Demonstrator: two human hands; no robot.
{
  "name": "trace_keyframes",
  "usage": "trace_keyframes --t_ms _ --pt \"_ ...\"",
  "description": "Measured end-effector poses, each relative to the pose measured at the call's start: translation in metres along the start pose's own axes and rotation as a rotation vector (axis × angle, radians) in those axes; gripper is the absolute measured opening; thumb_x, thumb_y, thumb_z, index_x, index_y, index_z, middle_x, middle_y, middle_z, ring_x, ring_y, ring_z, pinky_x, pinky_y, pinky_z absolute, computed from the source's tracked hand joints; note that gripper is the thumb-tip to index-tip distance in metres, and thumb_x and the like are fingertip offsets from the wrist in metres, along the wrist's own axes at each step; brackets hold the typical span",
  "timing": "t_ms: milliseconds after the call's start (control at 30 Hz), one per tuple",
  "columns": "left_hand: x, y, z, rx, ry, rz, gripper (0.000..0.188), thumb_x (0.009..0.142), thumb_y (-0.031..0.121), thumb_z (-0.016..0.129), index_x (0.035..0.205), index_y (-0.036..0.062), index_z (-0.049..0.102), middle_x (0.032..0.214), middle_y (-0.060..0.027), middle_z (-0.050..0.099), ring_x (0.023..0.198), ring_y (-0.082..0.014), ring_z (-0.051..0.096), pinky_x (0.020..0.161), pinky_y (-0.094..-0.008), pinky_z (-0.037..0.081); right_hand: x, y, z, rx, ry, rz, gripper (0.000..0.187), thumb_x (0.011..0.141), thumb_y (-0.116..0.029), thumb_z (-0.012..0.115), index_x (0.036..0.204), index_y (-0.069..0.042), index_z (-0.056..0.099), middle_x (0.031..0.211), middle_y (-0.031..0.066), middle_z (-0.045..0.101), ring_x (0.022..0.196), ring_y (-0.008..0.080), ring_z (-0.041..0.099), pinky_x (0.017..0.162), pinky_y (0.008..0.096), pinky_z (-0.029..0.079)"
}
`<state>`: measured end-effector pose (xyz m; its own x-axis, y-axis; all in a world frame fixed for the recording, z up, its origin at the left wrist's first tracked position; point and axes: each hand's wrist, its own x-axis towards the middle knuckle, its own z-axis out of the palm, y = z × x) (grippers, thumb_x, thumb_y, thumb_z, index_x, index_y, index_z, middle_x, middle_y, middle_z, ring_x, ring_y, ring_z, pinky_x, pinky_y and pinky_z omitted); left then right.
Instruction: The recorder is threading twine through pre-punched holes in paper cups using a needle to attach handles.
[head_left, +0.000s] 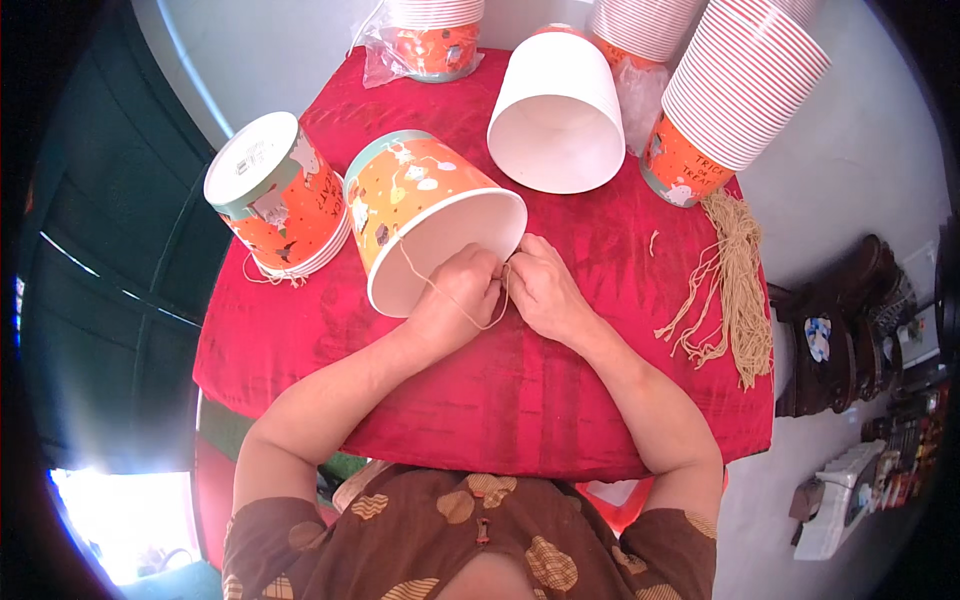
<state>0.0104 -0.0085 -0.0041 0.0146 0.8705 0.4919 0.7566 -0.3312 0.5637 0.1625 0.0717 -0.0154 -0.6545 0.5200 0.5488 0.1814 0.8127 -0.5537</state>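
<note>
An orange paper bucket (425, 185) with a green base band and Halloween pictures lies on its side, its white mouth toward me. A thin tan string (416, 268) runs from the left of its rim and hangs in a loop below my hands. My left hand (462, 292) is closed in a pinch on the string, in front of the bucket's mouth. My right hand (545, 292), also closed, pinches the string at the right end of the rim. The two hands' fingertips meet there, hiding the string's end and the rim beneath.
Upside-down nested buckets (275, 200) with string at their rims stand left. Behind, a white-mouthed bucket (556, 110) lies tipped over. A tall bucket stack (740, 90) leans at the back right, above a bundle of tan strings (740, 290). Another stack (437, 45) sits in clear plastic on the red cloth (480, 410).
</note>
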Motion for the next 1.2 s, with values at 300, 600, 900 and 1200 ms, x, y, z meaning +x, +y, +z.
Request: trace_keyframes --t_ms 300,600,900,1200 --pt "0.0 0.005 -0.005 -0.077 -0.001 -0.058 0.007 0.082 0.001 0.063 0.084 -0.001 0.056 0.083 -0.0179 0.061 0.078 -0.0357 0.061 0.07 -0.0406 0.05 0.001 -0.011 -0.011 0.307 0.16 0.306 0.009 0.086 -0.003 0.053 0.081 0.003 0.058 0.077 0.0161 0.06 0.07 0.0256 0.061 0.064 0.0366 0.048" --pt "-0.001 0.004 -0.006 -0.084 -0.011 -0.08 0.006 0.083 0.002 0.063 0.086 -0.0005 0.057 0.082 -0.0174 0.062 0.078 -0.0335 0.063 0.07 -0.04 0.05 -0.005 -0.027 0.003 0.253 0.218 0.391 0.006 0.088 -0.001 0.056 0.093 0.0 0.053 0.071 0.017 0.062 0.064 0.0268 0.065 0.057 0.0389 0.05" --pt "-0.001 0.002 -0.007 -0.103 -0.035 -0.109 0.005 0.083 0.002 0.061 0.086 -0.0006 0.058 0.082 -0.0169 0.062 0.078 -0.0324 0.063 0.071 -0.0391 0.05 -0.004 -0.031 0.008 0.241 0.101 0.336 0.022 0.084 0.004 0.057 0.103 0.0 0.049 0.087 0.021 0.064 0.083 0.0372 0.067 0.069 0.0425 0.053" --pt "0.0 0.001 -0.012 -0.164 -0.02 -0.134 0.005 0.084 0.002 0.061 0.088 -0.001 0.058 0.083 -0.0139 0.062 0.079 -0.026 0.062 0.073 -0.0359 0.049 -0.005 -0.035 0.0 0.134 0.038 0.292 0.02 0.082 0.008 0.052 0.101 0.001 0.052 0.089 0.0233 0.064 0.084 0.041 0.065 0.072 0.0471 0.053"
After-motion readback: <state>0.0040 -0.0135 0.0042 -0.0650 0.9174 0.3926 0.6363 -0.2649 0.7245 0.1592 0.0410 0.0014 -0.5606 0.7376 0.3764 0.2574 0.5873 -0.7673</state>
